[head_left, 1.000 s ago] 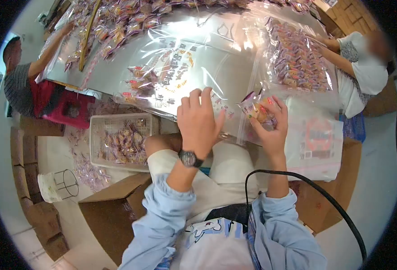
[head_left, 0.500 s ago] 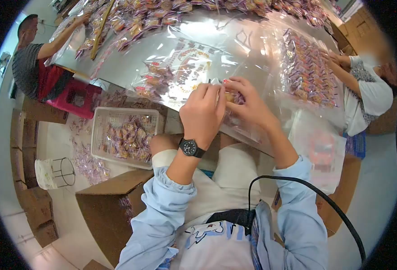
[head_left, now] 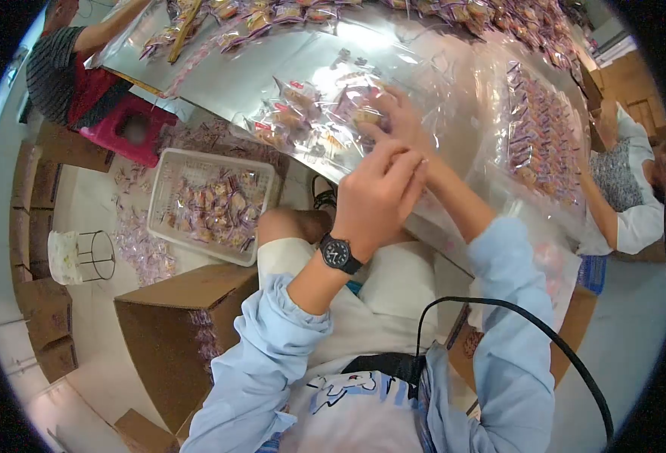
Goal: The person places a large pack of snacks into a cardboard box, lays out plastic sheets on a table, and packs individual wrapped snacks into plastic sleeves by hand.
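Observation:
My right hand [head_left: 401, 121] reaches over the left one into a large clear plastic bag, its fingers wrapped round a small wrapped snack [head_left: 367, 117]. Nearer me, my left hand [head_left: 378, 192], with a black watch on its wrist, pinches the bag's edge. Several purple-and-clear wrapped snacks [head_left: 284, 121] lie in the printed part of the clear bag [head_left: 325, 143], left of my right hand.
A white basket [head_left: 159, 196] of wrapped snacks stands at lower left, beside an open carton [head_left: 159, 332]. At right lies a filled bag [head_left: 537, 136] near a co-worker [head_left: 620, 181]. Another co-worker [head_left: 61, 68] is at upper left, by a pink stool [head_left: 132, 128].
My right hand has moved left and forward with the snack, into the bag beside the other snacks. My left hand has shifted right and now pinches the bag's edge. The view has shifted.

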The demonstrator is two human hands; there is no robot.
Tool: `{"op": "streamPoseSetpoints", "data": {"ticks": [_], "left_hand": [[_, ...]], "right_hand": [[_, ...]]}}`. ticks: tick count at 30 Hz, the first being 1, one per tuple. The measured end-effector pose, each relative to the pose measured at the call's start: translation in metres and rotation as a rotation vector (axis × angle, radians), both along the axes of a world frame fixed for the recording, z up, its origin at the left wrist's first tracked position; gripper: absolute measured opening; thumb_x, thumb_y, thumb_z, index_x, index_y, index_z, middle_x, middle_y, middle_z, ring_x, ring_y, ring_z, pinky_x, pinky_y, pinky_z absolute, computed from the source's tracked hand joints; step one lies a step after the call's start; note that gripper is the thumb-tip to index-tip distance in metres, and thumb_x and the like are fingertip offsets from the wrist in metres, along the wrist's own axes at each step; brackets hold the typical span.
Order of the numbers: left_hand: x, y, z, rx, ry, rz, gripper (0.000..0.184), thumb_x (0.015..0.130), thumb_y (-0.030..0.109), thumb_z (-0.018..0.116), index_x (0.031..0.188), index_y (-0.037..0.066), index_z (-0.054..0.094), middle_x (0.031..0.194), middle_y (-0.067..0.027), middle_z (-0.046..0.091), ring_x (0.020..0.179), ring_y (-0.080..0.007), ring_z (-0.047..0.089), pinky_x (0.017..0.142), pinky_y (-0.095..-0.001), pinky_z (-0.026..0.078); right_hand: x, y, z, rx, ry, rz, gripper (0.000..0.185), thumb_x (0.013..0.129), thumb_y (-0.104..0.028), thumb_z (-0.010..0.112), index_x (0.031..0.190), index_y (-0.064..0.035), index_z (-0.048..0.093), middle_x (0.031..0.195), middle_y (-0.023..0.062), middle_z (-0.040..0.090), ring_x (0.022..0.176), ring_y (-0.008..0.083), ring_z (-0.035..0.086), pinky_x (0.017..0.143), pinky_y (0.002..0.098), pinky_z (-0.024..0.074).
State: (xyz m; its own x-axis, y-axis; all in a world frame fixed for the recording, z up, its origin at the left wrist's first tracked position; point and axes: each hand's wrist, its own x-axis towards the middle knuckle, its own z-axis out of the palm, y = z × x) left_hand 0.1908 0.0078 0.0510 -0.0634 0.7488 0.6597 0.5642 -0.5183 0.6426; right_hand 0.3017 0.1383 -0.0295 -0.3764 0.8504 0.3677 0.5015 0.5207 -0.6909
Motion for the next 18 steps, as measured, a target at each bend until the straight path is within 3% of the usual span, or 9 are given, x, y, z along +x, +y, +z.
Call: {"op": "streamPoseSetpoints", "data": {"ticks": [6, 7, 9, 10, 11, 13, 14, 16, 18], "left_hand": [[-0.002, -0.003, -0.007, 0.012, 0.000, -0.175, 0.016, 0.085, 0.006, 0.076, 0.099, 0.004, 0.071, 0.105, -0.0119, 0.067, 0.075, -0.0253, 0.070, 0.065, -0.0341, 0.057], [-0.005, 0.000, -0.007, 0.000, 0.015, -0.231, 0.026, 0.083, 0.010, 0.079, 0.107, 0.005, 0.069, 0.106, -0.0122, 0.067, 0.081, -0.0257, 0.071, 0.068, -0.0351, 0.058], [-0.016, 0.001, -0.004, -0.007, -0.004, -0.316, 0.033, 0.081, 0.011, 0.080, 0.111, 0.005, 0.067, 0.107, -0.0131, 0.066, 0.087, -0.0281, 0.070, 0.072, -0.0374, 0.057], [-0.026, 0.002, -0.001, -0.009, -0.016, -0.362, 0.036, 0.080, 0.012, 0.081, 0.113, 0.006, 0.066, 0.108, -0.0136, 0.066, 0.089, -0.0294, 0.070, 0.074, -0.0385, 0.057], [-0.043, 0.003, -0.004, 0.048, 0.016, -0.322, 0.042, 0.079, 0.012, 0.081, 0.117, 0.006, 0.063, 0.109, -0.0132, 0.066, 0.093, -0.0296, 0.069, 0.076, -0.0392, 0.056], [-0.088, 0.006, -0.023, 0.143, 0.031, -0.106, 0.054, 0.077, 0.017, 0.081, 0.125, 0.005, 0.059, 0.115, -0.0131, 0.064, 0.098, -0.0303, 0.064, 0.082, -0.0410, 0.052], [-0.111, 0.012, -0.039, 0.176, 0.017, 0.068, 0.059, 0.076, 0.022, 0.080, 0.128, 0.005, 0.057, 0.120, -0.0135, 0.062, 0.101, -0.0307, 0.061, 0.087, -0.0419, 0.050], [-0.149, 0.023, -0.051, -0.082, -0.202, 0.357, 0.058, 0.082, 0.022, 0.077, 0.131, 0.002, 0.054, 0.126, -0.0162, 0.058, 0.113, -0.0314, 0.056, 0.097, -0.0417, 0.043], [-0.181, 0.035, -0.063, -0.167, -0.105, 0.463, 0.054, 0.089, 0.024, 0.072, 0.133, 0.000, 0.052, 0.130, -0.0182, 0.055, 0.120, -0.0315, 0.051, 0.103, -0.0412, 0.039]], "right_hand": [[-0.062, 0.062, -0.012, 0.191, -0.063, -0.112, 0.055, 0.086, -0.029, 0.075, 0.136, -0.0132, 0.060, 0.145, 0.0266, 0.044, 0.127, 0.0451, 0.053, 0.105, 0.0485, 0.0475], [-0.068, 0.067, -0.012, 0.182, -0.059, -0.114, 0.054, 0.087, -0.030, 0.074, 0.136, -0.0134, 0.060, 0.146, 0.0260, 0.043, 0.128, 0.0450, 0.052, 0.106, 0.0490, 0.0468], [-0.080, 0.067, -0.016, 0.078, 0.100, -0.027, 0.054, 0.087, -0.027, 0.072, 0.138, -0.0152, 0.058, 0.151, 0.0241, 0.038, 0.132, 0.0435, 0.049, 0.112, 0.0489, 0.0412], [-0.084, 0.076, -0.039, -0.102, 0.408, 0.110, 0.057, 0.085, -0.024, 0.073, 0.139, -0.0156, 0.057, 0.152, 0.0237, 0.038, 0.134, 0.0434, 0.047, 0.113, 0.0483, 0.0400], [-0.093, 0.083, -0.053, -0.281, 0.713, 0.249, 0.060, 0.083, -0.021, 0.074, 0.140, -0.0159, 0.056, 0.152, 0.0233, 0.038, 0.135, 0.0432, 0.046, 0.114, 0.0477, 0.0389], [-0.074, 0.073, -0.046, 0.121, 0.245, 0.199, 0.077, 0.073, -0.012, 0.076, 0.145, -0.0158, 0.050, 0.150, 0.0211, 0.042, 0.138, 0.0414, 0.044, 0.117, 0.0456, 0.0368], [-0.073, 0.074, -0.050, 0.271, 0.240, 0.185, 0.083, 0.069, -0.009, 0.077, 0.147, -0.0134, 0.048, 0.146, 0.0209, 0.047, 0.138, 0.0399, 0.044, 0.117, 0.0444, 0.0362], [-0.067, 0.065, -0.048, 0.227, 0.228, 0.203, 0.084, 0.071, -0.006, 0.075, 0.148, -0.0079, 0.044, 0.142, 0.0158, 0.051, 0.136, 0.0293, 0.047, 0.113, 0.0403, 0.0381], [-0.070, 0.057, -0.045, 0.083, 0.247, 0.130, 0.082, 0.072, -0.005, 0.074, 0.148, -0.0077, 0.044, 0.140, 0.0155, 0.053, 0.133, 0.0291, 0.050, 0.110, 0.0390, 0.0408]]}}
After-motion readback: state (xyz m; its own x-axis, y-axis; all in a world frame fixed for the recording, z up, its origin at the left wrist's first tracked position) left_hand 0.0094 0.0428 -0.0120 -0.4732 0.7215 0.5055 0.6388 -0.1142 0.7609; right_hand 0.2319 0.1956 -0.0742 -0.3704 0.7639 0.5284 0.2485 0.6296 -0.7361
